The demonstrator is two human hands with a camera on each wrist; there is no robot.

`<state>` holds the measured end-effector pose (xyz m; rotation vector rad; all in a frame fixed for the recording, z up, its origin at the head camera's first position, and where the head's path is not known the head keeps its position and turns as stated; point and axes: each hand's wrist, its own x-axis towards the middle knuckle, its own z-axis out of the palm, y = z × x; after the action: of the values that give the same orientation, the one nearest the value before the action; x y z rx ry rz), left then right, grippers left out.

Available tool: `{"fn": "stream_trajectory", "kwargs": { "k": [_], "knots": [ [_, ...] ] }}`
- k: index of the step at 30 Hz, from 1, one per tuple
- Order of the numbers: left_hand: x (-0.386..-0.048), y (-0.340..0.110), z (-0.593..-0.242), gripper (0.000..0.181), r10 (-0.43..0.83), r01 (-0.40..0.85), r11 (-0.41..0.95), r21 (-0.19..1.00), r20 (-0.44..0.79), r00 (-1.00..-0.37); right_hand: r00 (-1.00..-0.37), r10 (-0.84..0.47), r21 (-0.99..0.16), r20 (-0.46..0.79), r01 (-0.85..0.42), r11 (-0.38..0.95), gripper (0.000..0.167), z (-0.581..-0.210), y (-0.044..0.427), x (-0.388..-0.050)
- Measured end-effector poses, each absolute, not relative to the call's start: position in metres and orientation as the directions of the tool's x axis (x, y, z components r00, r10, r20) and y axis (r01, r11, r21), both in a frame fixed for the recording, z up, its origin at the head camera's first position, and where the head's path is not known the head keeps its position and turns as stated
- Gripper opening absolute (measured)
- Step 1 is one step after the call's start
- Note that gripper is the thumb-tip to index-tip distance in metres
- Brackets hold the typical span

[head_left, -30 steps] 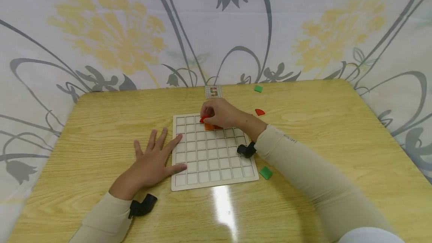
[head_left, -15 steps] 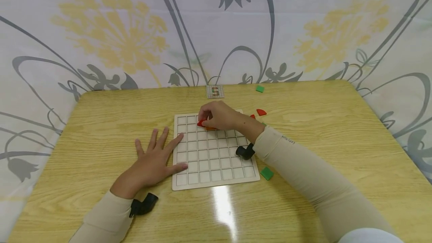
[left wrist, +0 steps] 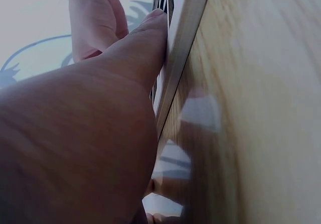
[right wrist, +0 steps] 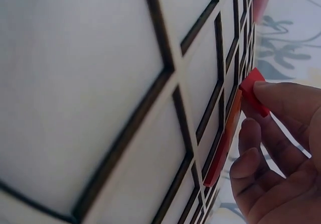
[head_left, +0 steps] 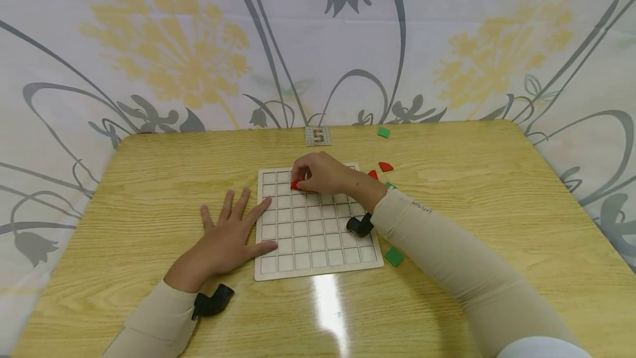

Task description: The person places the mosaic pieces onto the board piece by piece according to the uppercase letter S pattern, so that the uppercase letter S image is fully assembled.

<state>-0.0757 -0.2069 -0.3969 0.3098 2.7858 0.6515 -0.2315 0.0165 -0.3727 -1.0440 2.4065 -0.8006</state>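
Observation:
My right hand (head_left: 323, 173) is over the far part of a pale grid board (head_left: 300, 245). Its thumb and fingers pinch a small red tile (right wrist: 256, 96), which is tilted at the board's surface in the right wrist view. Beside that piece, an orange tile (right wrist: 233, 116) and another red tile (right wrist: 215, 163) lie in the grid; the hand mostly covers them in the head view. With fingers spread, my left hand (head_left: 223, 245) rests at the board's left edge, thumb and index fingertip on the board.
A small card with an S pattern (head_left: 318, 136) lies behind the board. Right of the board are a red quarter-circle tile (head_left: 385, 167), another red piece (head_left: 372, 174) and a partly hidden green piece (head_left: 391, 185). Green tiles lie farther back (head_left: 383, 132) and nearer (head_left: 394, 257).
The right hand has shifted slightly left and nearer across the board with the red tile. More of the pieces beside its wrist now show. The left hand has kept its place on the board.

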Motion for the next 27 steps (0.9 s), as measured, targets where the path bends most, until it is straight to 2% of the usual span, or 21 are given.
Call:
{"fn": "stream_trajectory", "kwargs": {
  "k": [27],
  "knots": [
    [-0.0761, -0.2060, -0.3987, 0.086, 0.258, 0.148, 0.882, 0.447, -0.196, -0.946, -0.632, -0.763, -0.565, -0.137, -0.582, 0.584, 0.011, -0.3772, 0.0170, -0.2325]
  ]
}}
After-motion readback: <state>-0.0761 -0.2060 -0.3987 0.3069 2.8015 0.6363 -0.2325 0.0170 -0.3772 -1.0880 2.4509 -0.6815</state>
